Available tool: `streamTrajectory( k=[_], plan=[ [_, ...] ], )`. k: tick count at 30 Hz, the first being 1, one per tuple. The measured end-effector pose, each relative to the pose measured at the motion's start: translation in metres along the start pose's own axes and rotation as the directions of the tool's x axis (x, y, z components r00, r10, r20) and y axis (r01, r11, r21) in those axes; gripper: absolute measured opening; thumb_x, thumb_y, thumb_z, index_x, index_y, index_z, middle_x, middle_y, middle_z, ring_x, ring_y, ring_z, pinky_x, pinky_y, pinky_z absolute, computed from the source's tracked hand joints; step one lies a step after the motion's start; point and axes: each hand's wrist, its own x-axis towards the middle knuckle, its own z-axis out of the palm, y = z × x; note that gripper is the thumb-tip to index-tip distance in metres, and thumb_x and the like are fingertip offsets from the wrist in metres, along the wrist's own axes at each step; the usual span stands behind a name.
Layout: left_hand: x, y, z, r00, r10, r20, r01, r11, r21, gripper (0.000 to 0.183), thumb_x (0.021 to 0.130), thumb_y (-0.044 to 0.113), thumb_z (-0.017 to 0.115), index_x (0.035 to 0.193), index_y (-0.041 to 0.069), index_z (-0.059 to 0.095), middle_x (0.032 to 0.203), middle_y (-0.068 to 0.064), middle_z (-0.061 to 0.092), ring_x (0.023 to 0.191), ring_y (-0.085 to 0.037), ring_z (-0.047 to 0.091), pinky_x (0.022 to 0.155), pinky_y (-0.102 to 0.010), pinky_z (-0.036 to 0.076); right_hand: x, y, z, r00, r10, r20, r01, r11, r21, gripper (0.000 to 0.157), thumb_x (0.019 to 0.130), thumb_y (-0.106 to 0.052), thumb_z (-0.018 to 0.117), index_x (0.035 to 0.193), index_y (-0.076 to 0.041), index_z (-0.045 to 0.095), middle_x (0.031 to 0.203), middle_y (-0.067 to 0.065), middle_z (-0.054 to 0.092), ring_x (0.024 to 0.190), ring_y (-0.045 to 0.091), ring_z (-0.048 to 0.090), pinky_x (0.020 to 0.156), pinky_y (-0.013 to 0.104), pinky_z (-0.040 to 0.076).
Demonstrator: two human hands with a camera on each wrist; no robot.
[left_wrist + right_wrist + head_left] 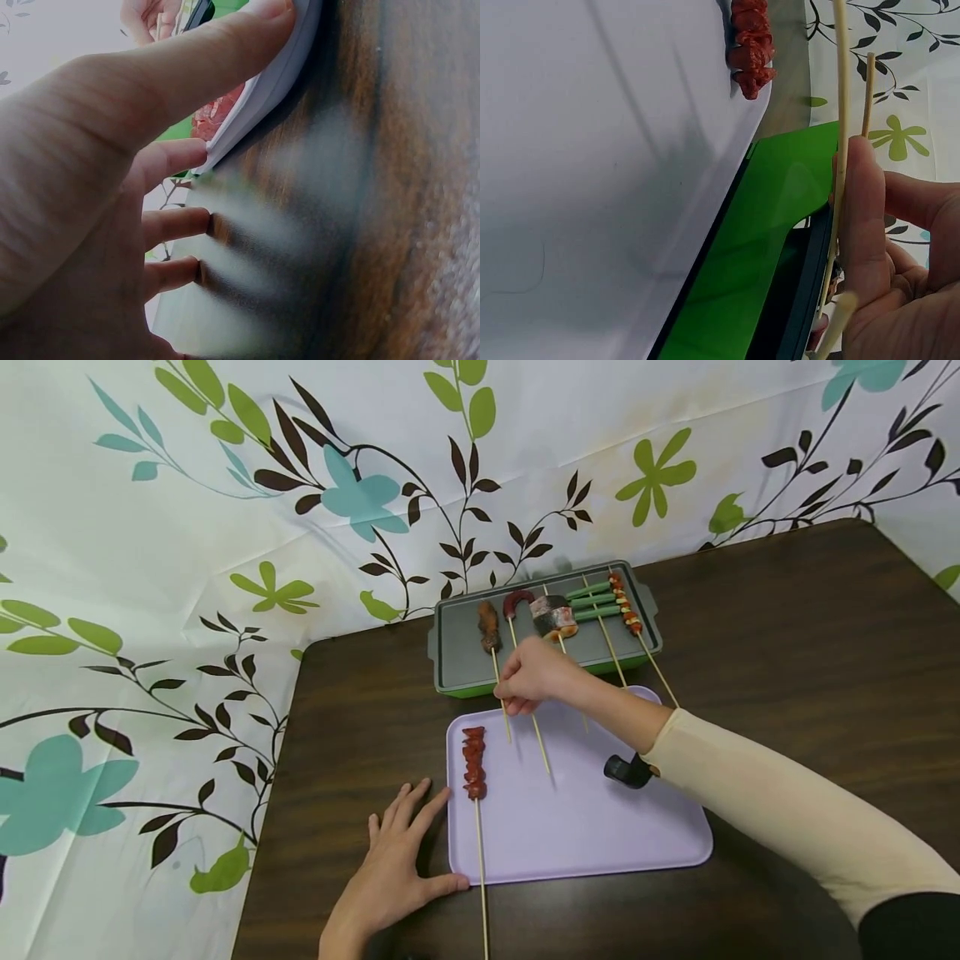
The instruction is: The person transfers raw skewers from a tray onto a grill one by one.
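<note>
My right hand (534, 675) pinches the thin wooden stick of a skewer of brown meat (489, 625) at the left end of a grey grill pan (459, 664). In the right wrist view, the held stick's end (869, 90) pokes past the fingertips. My left hand (393, 868) lies with fingers spread at the left edge of a lilac tray (585, 827), thumb and index finger touching its rim. The left wrist view also shows this hand's thumb (202, 52) on the rim. A skewer of red meat pieces (474, 764) lies on the tray's left side.
Beside the brown skewer, the pan holds a curved dark-red skewer (516, 602), a dark-wrapped chunk (553, 615), green stalks (596, 602) and small red-orange pieces (624, 602). Their sticks overhang the tray. A patterned cloth (187, 527) hangs behind the dark wooden table (780, 635).
</note>
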Motion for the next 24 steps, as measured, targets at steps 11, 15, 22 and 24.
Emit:
streamTrajectory(
  k=[11,15,22,24],
  plan=[
    [-0.001,0.001,0.001,1.000,0.015,-0.015,-0.015,1.000,-0.001,0.106,0.059,0.075,0.071,0.149,0.046,0.024,0.158,0.002,0.021,0.146,-0.031,0.011,0.098,-0.079,0.008,-0.003,0.001,0.001,0.999,0.018,-0.038,-0.018,1.000,-0.019,0.016,0.088,-0.013,0.068,0.097,0.000,0.070,0.071,0.010,0.071,0.066,0.023,0.071,0.059,0.032,0.057],
    [-0.001,0.001,0.001,1.000,0.012,-0.010,-0.012,1.000,-0.001,0.106,0.059,0.075,0.071,0.149,0.046,0.023,0.158,0.002,0.020,0.146,-0.032,0.011,0.098,-0.078,0.008,-0.006,0.001,0.000,1.000,0.017,-0.024,-0.017,1.000,0.002,0.019,0.088,-0.013,0.067,0.101,0.001,0.070,0.072,0.011,0.071,0.065,0.020,0.071,0.060,0.032,0.057],
    [-0.001,0.001,0.001,1.000,0.021,-0.022,-0.021,1.000,0.000,0.105,0.059,0.076,0.071,0.149,0.045,0.025,0.157,0.003,0.022,0.146,-0.032,0.012,0.098,-0.079,0.009,-0.023,0.006,0.002,1.000,0.006,-0.008,-0.006,0.998,0.058,0.017,0.087,-0.014,0.069,0.096,-0.001,0.072,0.073,0.011,0.072,0.066,0.021,0.071,0.063,0.035,0.058],
    [-0.001,0.001,0.001,0.999,0.032,-0.032,-0.032,1.000,0.000,0.105,0.059,0.075,0.071,0.149,0.044,0.026,0.157,0.002,0.022,0.145,-0.032,0.012,0.097,-0.079,0.009,-0.031,0.009,0.003,1.000,-0.002,0.006,0.001,0.996,0.086,0.017,0.087,-0.014,0.069,0.096,0.000,0.072,0.073,0.011,0.072,0.067,0.022,0.071,0.063,0.036,0.058]
  ],
)
